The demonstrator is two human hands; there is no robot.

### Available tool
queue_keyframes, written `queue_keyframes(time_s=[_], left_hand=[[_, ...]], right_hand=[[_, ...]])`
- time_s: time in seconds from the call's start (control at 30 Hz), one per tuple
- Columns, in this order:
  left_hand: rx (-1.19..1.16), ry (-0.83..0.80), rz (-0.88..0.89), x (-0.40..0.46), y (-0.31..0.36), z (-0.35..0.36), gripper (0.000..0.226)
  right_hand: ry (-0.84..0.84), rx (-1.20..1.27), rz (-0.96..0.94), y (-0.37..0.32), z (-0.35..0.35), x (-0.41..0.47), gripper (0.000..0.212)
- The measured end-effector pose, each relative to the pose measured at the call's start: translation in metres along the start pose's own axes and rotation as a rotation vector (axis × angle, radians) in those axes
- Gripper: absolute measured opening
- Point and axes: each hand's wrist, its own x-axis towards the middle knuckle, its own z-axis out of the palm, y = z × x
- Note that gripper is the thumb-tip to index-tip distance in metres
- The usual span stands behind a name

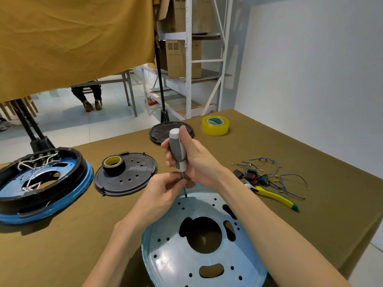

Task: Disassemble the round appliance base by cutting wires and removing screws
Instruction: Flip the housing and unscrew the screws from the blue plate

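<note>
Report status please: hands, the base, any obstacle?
Right hand grips screwdriver upright, left hand pinches its shaft. Tip on round metal base, far edge. Nothing blocking.

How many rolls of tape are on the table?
2: a yellow roll near the table's far edge, and a black roll resting on a black perforated disc. None seem hidden.

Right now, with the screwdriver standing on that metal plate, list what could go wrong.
1. The screwdriver tip sits near the far rim of the perforated metal plate; it may slip off the screw toward the left hand, whose fingers pinch the shaft just above the tip.
2. The plate overhangs the near table edge and could tip under pressure from the right hand.
3. A freed screw could drop through the plate's openings.
</note>
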Motion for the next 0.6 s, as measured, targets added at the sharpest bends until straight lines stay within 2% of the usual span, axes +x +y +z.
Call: queue_keyframes(time_s=[0.13,0.3,0.37,0.47,0.6], left_hand=[[0.009,0.003,-0.013,0.000,-0.001,0.000,0.023],[0.042,0.058,-0.039,0.001,-0.003,0.001,0.017],[0.040,0.081,-0.040,0.001,-0.003,0.002,0.016],[0.012,0.102,-0.034,0.001,-0.004,0.002,0.014],[-0.005,0.036,0.001,0.000,-0.001,0.003,0.021]], right_hand=[[0.029,-0.018,0.005,-0.001,-0.002,0.001,0.065],[0.336,-0.120,-0.189,0.002,0.008,0.001,0.053],[0.381,-0.102,-0.211,0.000,0.009,0.000,0.053],[0.240,-0.035,-0.170,-0.007,0.008,-0.001,0.052],[0.097,-0.030,-0.080,-0.008,0.007,0.001,0.054]])
